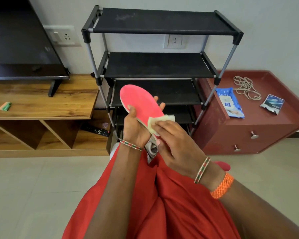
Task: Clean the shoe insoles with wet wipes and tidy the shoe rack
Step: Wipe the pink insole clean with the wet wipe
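Note:
A pink insole [140,102] is held up in front of the black shoe rack [162,64], toe end pointing up and left. My left hand [135,128] grips it from below, thumb on the pink face and fingertips showing past its right edge. My right hand [176,144] presses a folded, yellowish wet wipe [155,122] against the heel end of the insole. A grey shoe [152,148] shows partly between my wrists, low down. A second pink insole [223,165] peeks out behind my right wrist.
A blue wet-wipe pack [230,102], beige shoelaces [246,87] and a small packet [273,104] lie on the maroon drawer cabinet [259,128] at right. A wooden TV unit [41,104] with a television [21,40] stands left, a remote [96,130] in its shelf.

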The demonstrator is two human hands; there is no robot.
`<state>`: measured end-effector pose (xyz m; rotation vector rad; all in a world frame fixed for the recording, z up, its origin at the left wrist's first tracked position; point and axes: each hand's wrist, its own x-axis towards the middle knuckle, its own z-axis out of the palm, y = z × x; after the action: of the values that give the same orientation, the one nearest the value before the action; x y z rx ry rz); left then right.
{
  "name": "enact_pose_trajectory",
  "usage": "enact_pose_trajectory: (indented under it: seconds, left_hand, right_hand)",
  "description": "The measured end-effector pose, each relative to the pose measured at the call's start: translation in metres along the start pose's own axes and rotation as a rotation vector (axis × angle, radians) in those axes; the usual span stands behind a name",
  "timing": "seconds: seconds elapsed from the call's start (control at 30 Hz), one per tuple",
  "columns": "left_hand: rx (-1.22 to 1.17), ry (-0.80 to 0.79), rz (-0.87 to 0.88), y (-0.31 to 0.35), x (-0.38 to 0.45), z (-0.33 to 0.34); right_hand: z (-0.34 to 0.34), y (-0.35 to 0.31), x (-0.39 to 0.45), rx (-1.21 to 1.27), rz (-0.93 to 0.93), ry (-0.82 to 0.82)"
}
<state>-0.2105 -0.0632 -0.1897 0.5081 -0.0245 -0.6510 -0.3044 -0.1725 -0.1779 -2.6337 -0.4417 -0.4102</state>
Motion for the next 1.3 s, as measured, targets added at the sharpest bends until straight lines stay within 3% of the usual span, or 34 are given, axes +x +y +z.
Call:
enact_pose_trajectory:
  seconds: [0.13, 0.4, 0.57, 0.8, 1.0, 1.2, 1.3]
  left_hand:
    - [0.132, 0.019, -0.108, -0.017, 0.005, 0.011]
    - [0.015, 0.037, 0.058, 0.01, -0.002, -0.016]
    - [0.223, 0.154, -0.071, -0.02, 0.003, 0.007]
    - [0.079, 0.104, -0.029, 0.002, 0.0, -0.007]
    - [0.243, 0.169, -0.06, -0.018, 0.003, 0.008]
    - [0.04, 0.108, 0.058, 0.011, 0.002, -0.019]
    - [0.111, 0.122, -0.044, -0.004, -0.002, -0.004]
  right_hand:
    - [0.001, 0.004, 0.013, -0.105, 0.03, -0.123]
    - [0.004, -0.008, -0.003, -0.21, -0.036, -0.225]
    - [0.002, 0.002, 0.022, -0.249, 0.049, -0.213]
    - [-0.005, -0.004, 0.008, -0.218, -0.03, -0.215]
    - [-0.004, 0.006, 0.027, -0.259, 0.025, -0.214]
    - [-0.008, -0.006, 0.009, -0.194, -0.052, -0.227]
    - [-0.006, -0.001, 0.013, -0.249, -0.027, -0.241]
